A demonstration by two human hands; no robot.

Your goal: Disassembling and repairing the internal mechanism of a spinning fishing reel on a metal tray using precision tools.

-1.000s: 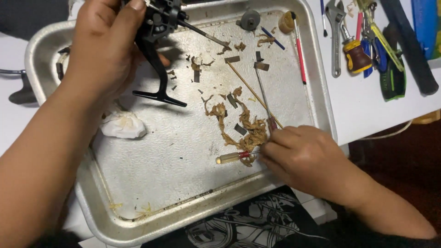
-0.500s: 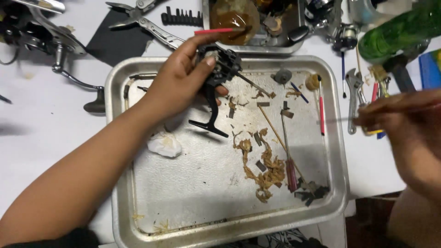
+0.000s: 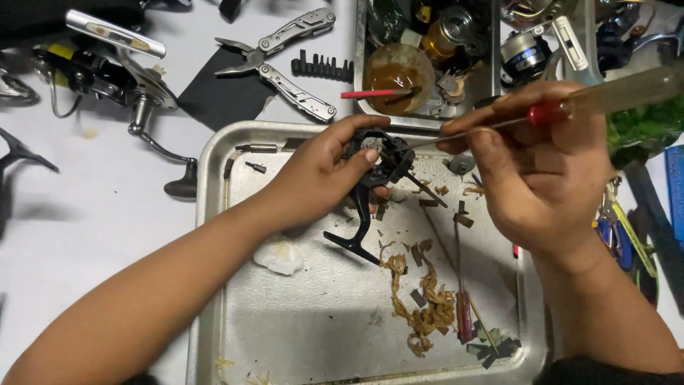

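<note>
White worktable, metal tray (image 3: 214, 214) at centre, left hand (image 3: 320, 178) clenched around black reel body (image 3: 374, 171), right hand (image 3: 541, 171) gripping red-handled screwdriver (image 3: 548, 113), tip at the reel.

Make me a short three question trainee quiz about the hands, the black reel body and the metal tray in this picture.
1. True or false: the left hand holds the black fishing reel body above the silver metal tray.
2. Which tool does the right hand hold? A) folding pliers B) long screwdriver with red and clear handle C) brush
3. Fill in: the crumpled white ____ lies in the tray under the left wrist.

Key: 1 true; 2 B; 3 tissue
</note>
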